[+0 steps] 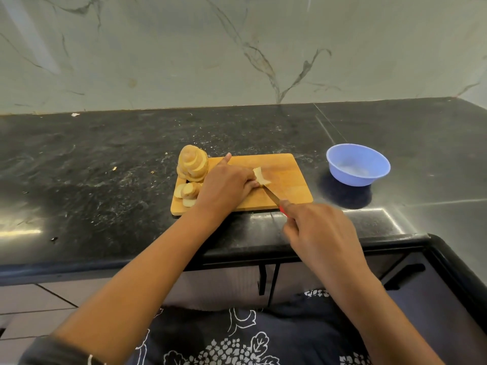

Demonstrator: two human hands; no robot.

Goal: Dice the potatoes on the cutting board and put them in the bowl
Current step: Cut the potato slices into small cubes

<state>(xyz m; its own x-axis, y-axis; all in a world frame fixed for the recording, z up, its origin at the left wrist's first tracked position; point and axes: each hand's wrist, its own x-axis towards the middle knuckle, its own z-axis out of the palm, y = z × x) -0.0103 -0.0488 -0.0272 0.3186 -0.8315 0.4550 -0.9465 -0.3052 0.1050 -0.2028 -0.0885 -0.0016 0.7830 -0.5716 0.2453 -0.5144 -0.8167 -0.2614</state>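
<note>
Left grip [226, 185]: arm reaches forward across the near edge of the rectangular wooden cutting board [290, 175], palm down, back of the hand up. Fingers curl down onto a pale cut potato piece [261, 177] at mid-board and pin it. Thumb sticks out straight toward the board's far edge.

Right grip [316, 227]: arm enters from the lower right, with the hand over the front edge of the black speckled stone desk [105, 180]. Fingers wrap fully round the red handle of a small knife [272, 197]; only a sliver of the handle shows. Blade runs forward and left, its tip meeting the potato piece just beside the left fingertips. Cannot tell whether the edge is in the piece or only against it.

Remaining potato: a tall stack of round potato slices [192, 164] sits at the board's far left corner. Loose round slices [188, 192] lie along the left edge, just beside the left wrist.

Light blue round plastic bowl [358, 164]: upright on the desk, right of the board, apart from it, with a strip of bare desk between.

Room: the right half of the board is bare wood. The board's near edge lies near the desk's front edge. Pale veined marble wall [237, 48] stands well behind the board. Small scraps [114, 168] dot the desk left of the board.
</note>
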